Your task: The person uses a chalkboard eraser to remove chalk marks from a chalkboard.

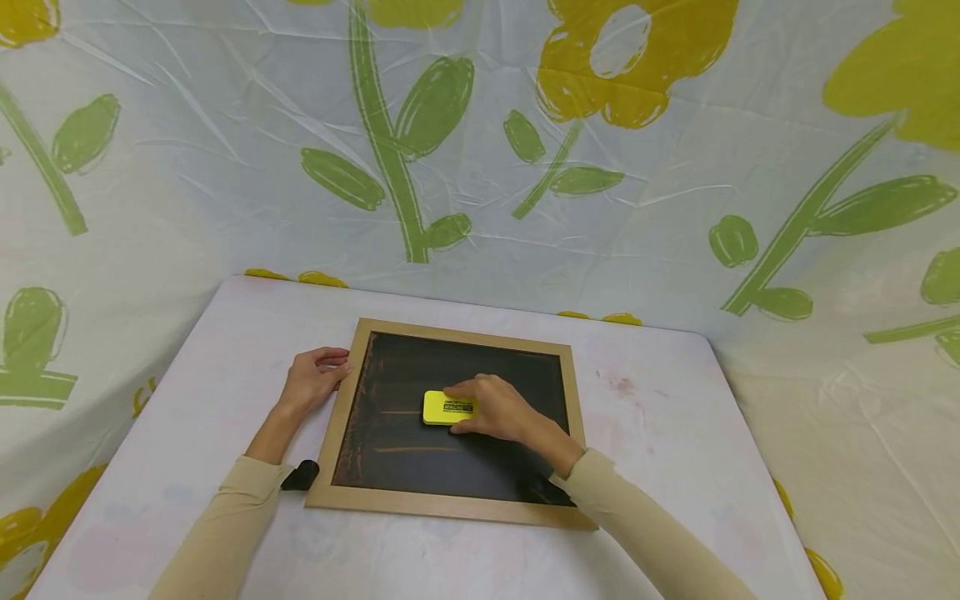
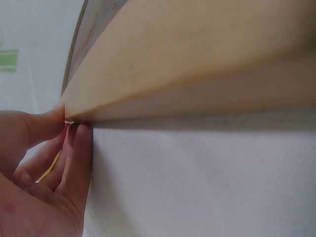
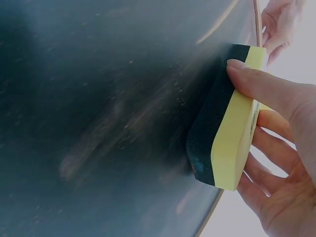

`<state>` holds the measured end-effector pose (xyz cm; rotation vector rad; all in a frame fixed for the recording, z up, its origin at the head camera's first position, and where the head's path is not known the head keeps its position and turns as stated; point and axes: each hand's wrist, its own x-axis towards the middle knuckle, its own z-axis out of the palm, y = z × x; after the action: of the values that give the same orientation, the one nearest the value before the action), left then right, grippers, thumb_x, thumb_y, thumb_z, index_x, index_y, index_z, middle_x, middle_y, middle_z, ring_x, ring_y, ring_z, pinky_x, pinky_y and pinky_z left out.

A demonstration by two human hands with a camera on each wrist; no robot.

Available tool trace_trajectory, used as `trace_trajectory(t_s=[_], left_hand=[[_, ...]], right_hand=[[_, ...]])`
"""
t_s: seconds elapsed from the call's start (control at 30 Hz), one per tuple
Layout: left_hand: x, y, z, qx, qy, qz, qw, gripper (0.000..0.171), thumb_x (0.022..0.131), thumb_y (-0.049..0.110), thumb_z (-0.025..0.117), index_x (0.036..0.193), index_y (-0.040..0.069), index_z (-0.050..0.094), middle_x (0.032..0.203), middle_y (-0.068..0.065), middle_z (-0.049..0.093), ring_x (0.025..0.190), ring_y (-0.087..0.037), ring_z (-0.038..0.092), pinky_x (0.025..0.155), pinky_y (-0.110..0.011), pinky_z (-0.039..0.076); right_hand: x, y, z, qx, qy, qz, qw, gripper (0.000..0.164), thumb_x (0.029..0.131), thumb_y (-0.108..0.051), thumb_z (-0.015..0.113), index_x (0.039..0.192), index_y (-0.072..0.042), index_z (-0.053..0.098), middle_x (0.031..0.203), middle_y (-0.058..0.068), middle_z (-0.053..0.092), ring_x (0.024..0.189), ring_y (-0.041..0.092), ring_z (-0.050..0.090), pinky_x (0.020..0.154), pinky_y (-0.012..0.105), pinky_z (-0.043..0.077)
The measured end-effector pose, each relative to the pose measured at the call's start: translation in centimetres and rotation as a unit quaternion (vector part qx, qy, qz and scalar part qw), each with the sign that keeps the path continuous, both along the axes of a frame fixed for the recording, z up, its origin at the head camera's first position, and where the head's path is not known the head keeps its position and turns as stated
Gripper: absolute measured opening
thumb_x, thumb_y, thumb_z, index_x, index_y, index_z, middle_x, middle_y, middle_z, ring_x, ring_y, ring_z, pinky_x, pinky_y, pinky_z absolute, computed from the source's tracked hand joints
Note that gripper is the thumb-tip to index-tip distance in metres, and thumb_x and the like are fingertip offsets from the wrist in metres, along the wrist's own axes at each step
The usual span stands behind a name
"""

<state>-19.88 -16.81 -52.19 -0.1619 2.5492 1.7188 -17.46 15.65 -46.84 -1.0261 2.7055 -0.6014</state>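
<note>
A chalkboard [image 1: 525, 375] with a light wooden frame lies on the table, with a few orange chalk lines across its dark surface. My right hand [image 1: 501, 407] grips a yellow eraser [image 1: 437, 407] near the board's middle. In the right wrist view the eraser's dark felt side [image 3: 210, 123] faces the board, with the thumb on one side and the fingers on the other. My left hand [image 1: 311, 379] is at the frame's left edge. The left wrist view shows its thumb and fingertips [image 2: 84, 132] pinching the edge of the wooden frame [image 2: 163, 54].
Reddish chalk dust streaks the board's left side. Faint reddish smudges [image 1: 621, 383] mark the white tabletop [image 1: 660, 433] right of the board. A flowered cloth [image 1: 480, 192] hangs behind and beside the table. A black wrist device [image 1: 301, 475] sits at the left sleeve.
</note>
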Motion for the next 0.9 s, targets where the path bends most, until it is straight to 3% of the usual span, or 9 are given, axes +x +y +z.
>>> trace_trajectory(t_s=[0.4,0.9], left_hand=[[0.1,0.0,0.1,-0.003,-0.003,0.002,1.0000,0.035,0.100,0.007,0.067,0.129,-0.011,0.063,0.119,-0.030,0.067,0.086,-0.018,0.068,0.063,-0.017,0.053],[0.3,0.1,0.0,-0.009,-0.004,0.004,0.9999,0.035,0.100,0.007,0.066,0.130,-0.010,0.063,0.121,-0.029,0.067,0.094,-0.029,0.069,0.065,-0.017,0.053]], right_hand=[[-0.3,-2.7,0.4,0.021,-0.009,0.014,1.000,0.061,0.083,-0.026,0.089,0.136,-0.005,0.066,0.132,0.008,0.069,0.109,0.022,0.064,0.094,0.040,0.053],[-0.5,-6.0,0.1,0.036,0.016,0.040,0.998,0.060,0.083,-0.030,0.089,0.135,-0.007,0.068,0.130,0.004,0.070,0.102,0.019,0.065,0.090,0.034,0.053]])
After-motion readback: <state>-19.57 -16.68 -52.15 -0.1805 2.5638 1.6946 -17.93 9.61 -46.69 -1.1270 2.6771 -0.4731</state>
